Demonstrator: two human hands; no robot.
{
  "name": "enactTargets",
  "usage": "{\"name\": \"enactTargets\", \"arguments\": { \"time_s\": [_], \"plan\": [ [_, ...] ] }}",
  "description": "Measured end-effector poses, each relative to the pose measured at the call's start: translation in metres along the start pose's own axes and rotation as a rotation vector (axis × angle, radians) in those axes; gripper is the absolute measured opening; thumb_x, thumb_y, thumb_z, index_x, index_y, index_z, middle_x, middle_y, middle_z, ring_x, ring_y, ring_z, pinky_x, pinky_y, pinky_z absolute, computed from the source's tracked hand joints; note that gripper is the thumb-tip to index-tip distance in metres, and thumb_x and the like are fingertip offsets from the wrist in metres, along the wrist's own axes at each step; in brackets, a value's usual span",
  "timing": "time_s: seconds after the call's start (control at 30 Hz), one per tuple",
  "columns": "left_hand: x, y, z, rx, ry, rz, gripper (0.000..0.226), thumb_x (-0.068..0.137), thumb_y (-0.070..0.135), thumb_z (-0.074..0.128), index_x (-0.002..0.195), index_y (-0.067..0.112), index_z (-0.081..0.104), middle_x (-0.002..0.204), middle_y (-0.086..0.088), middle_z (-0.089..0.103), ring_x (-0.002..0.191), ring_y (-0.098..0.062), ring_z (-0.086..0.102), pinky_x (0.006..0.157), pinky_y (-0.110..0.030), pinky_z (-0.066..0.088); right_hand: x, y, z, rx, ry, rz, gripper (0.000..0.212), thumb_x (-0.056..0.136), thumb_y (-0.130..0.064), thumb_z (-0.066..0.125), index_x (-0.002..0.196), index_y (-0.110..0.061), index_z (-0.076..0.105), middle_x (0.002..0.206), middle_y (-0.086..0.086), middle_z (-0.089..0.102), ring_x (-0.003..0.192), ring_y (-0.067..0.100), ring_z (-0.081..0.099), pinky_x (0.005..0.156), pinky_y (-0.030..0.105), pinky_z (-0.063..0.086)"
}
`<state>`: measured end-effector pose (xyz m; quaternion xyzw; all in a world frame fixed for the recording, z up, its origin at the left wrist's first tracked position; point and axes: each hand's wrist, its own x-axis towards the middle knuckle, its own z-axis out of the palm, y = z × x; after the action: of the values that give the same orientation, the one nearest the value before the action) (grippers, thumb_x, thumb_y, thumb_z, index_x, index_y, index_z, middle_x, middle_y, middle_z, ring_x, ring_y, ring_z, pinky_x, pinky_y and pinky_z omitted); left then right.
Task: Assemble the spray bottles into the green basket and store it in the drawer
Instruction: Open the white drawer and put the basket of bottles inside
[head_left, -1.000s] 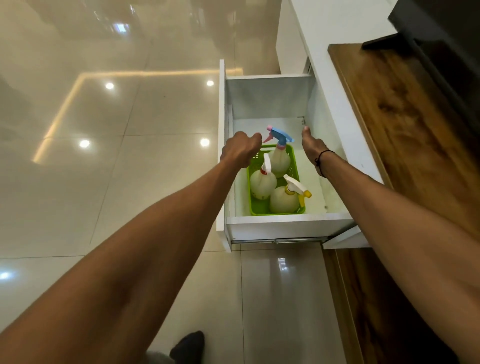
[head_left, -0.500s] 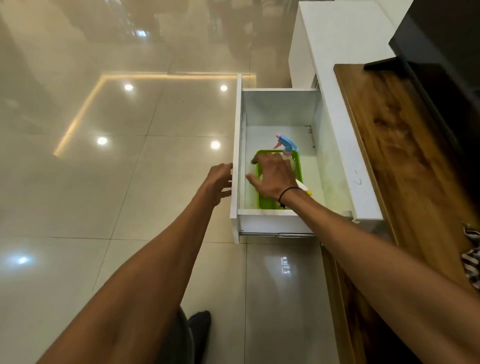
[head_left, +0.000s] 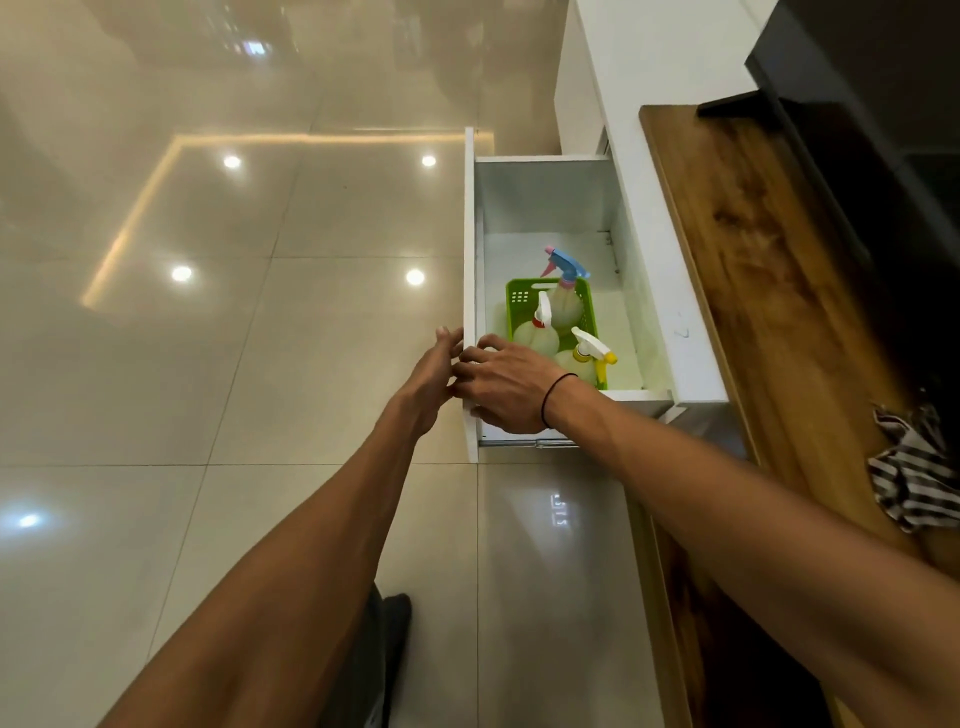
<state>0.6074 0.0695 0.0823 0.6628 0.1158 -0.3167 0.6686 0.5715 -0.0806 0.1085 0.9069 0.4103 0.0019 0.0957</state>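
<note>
The green basket (head_left: 520, 298) stands inside the open white drawer (head_left: 540, 192). Three pale spray bottles sit upright in it: one with a blue and pink trigger (head_left: 565, 291), one with a white trigger (head_left: 540, 332), one with a white and yellow trigger (head_left: 589, 356). My left hand (head_left: 428, 376) lies flat against the outside of the drawer's front panel (head_left: 470, 234), fingers spread. My right hand (head_left: 501, 387) rests on the panel's top edge at the near corner, fingers curled over it, empty of any bottle.
A wooden countertop (head_left: 769, 291) runs along the right above the drawer, with a striped cloth (head_left: 914, 473) on it and a dark appliance (head_left: 872, 130) behind. Glossy tiled floor (head_left: 234, 338) lies to the left. My foot (head_left: 387, 629) shows below.
My right hand has left the basket and come back to the drawer's near front corner. My left hand has moved up against the front panel. The basket now stands uncovered.
</note>
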Motion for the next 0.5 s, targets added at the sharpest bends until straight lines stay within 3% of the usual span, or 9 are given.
{"name": "enactTargets", "arguments": {
  "time_s": [0.17,0.27,0.37,0.5],
  "plan": [
    [0.001,0.0,0.032,0.028,-0.002,-0.037,0.066,0.109,0.061,0.033,0.161,0.022,0.041,0.16,-0.009,0.05,0.125,-0.019,0.063,0.101,-0.033,0.056,-0.014,-0.003,-0.008,-0.045,-0.073,0.079,0.041,0.097,-0.033,0.06,0.138,-0.027,0.065,0.146,0.005,0.061,0.145,0.03,0.044,0.117,0.048,0.035],
    [-0.001,0.0,0.054,0.012,-0.012,-0.047,0.068,0.108,0.063,0.033,0.161,0.021,0.04,0.16,-0.008,0.05,0.132,-0.021,0.06,0.108,-0.039,0.055,-0.032,-0.001,-0.01,-0.066,-0.118,0.115,0.041,0.098,-0.028,0.059,0.139,-0.03,0.064,0.146,0.004,0.062,0.145,0.029,0.044,0.117,0.047,0.037],
    [-0.01,-0.001,0.079,-0.009,-0.02,-0.056,0.069,0.108,0.063,0.033,0.159,0.018,0.042,0.156,-0.009,0.054,0.102,-0.011,0.066,0.086,-0.029,0.059,-0.048,0.001,-0.011,-0.114,-0.18,0.121,0.033,0.097,-0.024,0.059,0.128,-0.026,0.07,0.134,0.004,0.069,0.137,0.029,0.051,0.112,0.045,0.041],
    [-0.025,-0.006,0.103,0.018,-0.051,-0.049,0.064,0.109,0.061,0.03,0.157,0.022,0.046,0.153,-0.008,0.059,0.103,-0.006,0.066,0.081,-0.027,0.056,-0.066,0.003,-0.01,-0.183,-0.253,0.114,0.029,0.097,-0.027,0.059,0.122,-0.022,0.073,0.13,0.005,0.072,0.132,0.027,0.056,0.112,0.043,0.04]
  ]
}}
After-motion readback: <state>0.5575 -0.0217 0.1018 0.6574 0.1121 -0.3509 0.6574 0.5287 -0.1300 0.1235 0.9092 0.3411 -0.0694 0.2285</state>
